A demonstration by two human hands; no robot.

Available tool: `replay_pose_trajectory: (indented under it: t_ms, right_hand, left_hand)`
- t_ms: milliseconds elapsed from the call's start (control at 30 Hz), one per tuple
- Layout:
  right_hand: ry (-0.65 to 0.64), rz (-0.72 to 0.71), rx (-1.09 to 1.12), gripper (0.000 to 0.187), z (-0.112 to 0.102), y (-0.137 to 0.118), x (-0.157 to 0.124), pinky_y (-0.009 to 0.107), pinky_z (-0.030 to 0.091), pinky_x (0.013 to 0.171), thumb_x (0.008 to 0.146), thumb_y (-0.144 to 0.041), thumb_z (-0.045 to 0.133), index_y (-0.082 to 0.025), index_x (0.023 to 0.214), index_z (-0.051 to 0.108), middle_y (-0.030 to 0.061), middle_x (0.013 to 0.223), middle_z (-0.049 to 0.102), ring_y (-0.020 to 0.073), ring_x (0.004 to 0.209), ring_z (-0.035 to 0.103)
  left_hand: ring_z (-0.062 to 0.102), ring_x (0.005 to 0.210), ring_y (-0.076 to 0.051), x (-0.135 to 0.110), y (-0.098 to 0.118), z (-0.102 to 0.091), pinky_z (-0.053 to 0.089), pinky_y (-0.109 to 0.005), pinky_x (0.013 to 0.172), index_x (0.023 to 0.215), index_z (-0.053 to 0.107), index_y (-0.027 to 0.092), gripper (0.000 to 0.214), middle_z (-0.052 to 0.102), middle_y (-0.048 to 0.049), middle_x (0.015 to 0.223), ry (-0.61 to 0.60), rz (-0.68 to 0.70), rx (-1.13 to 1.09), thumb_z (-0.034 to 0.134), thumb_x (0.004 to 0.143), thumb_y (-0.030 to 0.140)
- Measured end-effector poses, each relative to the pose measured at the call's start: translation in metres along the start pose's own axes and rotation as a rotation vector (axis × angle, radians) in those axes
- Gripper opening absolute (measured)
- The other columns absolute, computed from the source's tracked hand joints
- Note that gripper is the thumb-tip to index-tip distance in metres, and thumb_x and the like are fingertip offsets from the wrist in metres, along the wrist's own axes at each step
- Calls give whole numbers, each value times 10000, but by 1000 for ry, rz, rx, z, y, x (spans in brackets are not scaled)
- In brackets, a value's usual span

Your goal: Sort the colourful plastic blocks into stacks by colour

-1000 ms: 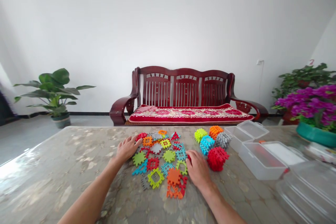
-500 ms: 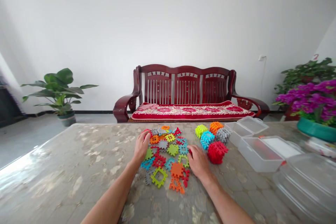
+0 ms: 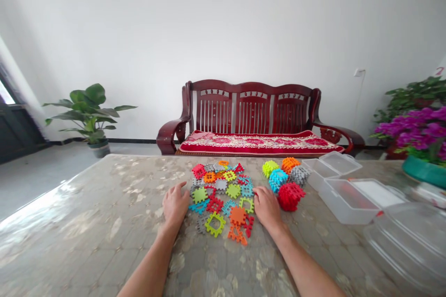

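Flat interlocking plastic pieces with notched edges lie spread mid-table, among them a lime green frame (image 3: 215,224), an orange square (image 3: 238,216) and a red piece (image 3: 198,171). My left hand (image 3: 176,203) rests left of the spread, beside a green square (image 3: 200,195), fingers stretched out and holding nothing. On the right side my right hand (image 3: 266,205) lies low on the table, its slightly bent fingers close to a blue piece (image 3: 247,190); nothing shows in them. Beyond it stand stacks sorted by colour: red (image 3: 291,196), blue (image 3: 278,180), grey (image 3: 299,175), orange (image 3: 290,164) and green (image 3: 270,168).
Clear plastic boxes (image 3: 348,211) with open lids stand right of the stacks. A large transparent lid (image 3: 411,241) lies nearer me. A teal flowerpot (image 3: 425,169) holds purple flowers at the right edge. Behind the table (image 3: 87,241) is a wooden bench (image 3: 256,106).
My left hand has drawn back from the red piece at the far left of the spread and lies lower, uncovering it. My right hand has shifted slightly away from the pieces. The view has tilted a little.
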State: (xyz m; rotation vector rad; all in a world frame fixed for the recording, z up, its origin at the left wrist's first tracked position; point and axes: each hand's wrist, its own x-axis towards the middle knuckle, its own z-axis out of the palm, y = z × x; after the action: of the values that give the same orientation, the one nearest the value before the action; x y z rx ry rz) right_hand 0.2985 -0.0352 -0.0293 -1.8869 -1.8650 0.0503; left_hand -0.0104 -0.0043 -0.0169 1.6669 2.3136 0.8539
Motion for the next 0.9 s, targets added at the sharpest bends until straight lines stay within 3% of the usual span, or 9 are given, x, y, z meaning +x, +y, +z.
replay_pose_trajectory:
  t_ms: [200,400,667,900]
  right_hand:
    - [64,-69,-78,333,-3,-2,-6,360,367,1025,935,-168,471,-241,1174,691,57,1279,653,228,1181,540]
    - [78,-124,-18,306,-9,-8,-9,351,371,1034,927,-185,494,-256,1127,713,42,1246,677,213,1185,541]
    - [-74,-101,-76,272,-15,-11,5,312,392,978,932,-233,515,-247,1118,712,32,1205,699,202,1129,581]
    - [-157,2,-262,398,-26,-29,23,386,416,927,899,-461,562,-199,1171,686,123,1178,690,291,1154,574]
  left_hand:
    - [568,1243,-289,1,6,5,406,-447,1064,1300,603,232,463,652,-106,1312,-40,63,72,418,885,320]
    - [554,1259,-299,10,7,9,393,-462,1074,1289,612,222,456,637,-122,1331,-63,140,64,410,892,321]
    - [544,1270,-302,13,4,10,390,-465,1075,1278,623,224,448,632,-117,1345,-73,141,47,422,890,322]
    - [563,1235,-300,13,4,10,395,-460,1062,1230,656,253,421,648,-95,1319,-72,151,37,424,886,324]
